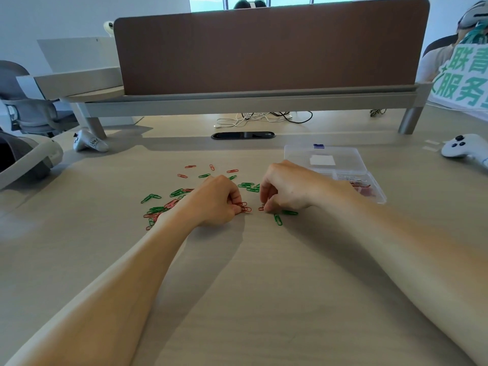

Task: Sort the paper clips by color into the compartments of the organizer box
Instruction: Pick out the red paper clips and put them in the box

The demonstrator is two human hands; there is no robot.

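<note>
Left hand: my left hand (216, 202) rests on the table (250, 286) with the knuckles up. Its fingers are curled round a bunch of red clips (244, 207), whose ends stick out toward my other hand.
Right hand: my right hand (287, 190) is arched over the table. Thumb and forefinger tips meet on a single red clip (261, 208) lying flat on the wood.
Gap between hands: near each other, not touching. The single red clip lies just beside the bunch.
Green pair: two green clips (277, 219) lie just on the near side of my right hand, one partly under its heel.
Green cluster: a few more green clips (248, 186) sit beyond the gap between my hands.
Mixed pile: a heap of red and green clips (163, 207) lies just left of my left hand, partly hidden by that wrist.
Strays: scattered clips (211, 167) lie beyond my left hand, well apart from one another.
Box: the clear box (335, 154) sits right of and beyond my right hand, its near part hidden by my wrist.
Box contents: the near compartment past my right wrist holds sorted red clips (363, 188).
Far right of my right hand: a white controller (464, 149).
Far left of my left hand: a grey controller (89, 142) and a headset (26, 157).
Beyond both hands: a brown divider (264, 48) with cables (264, 118) beneath it.
</note>
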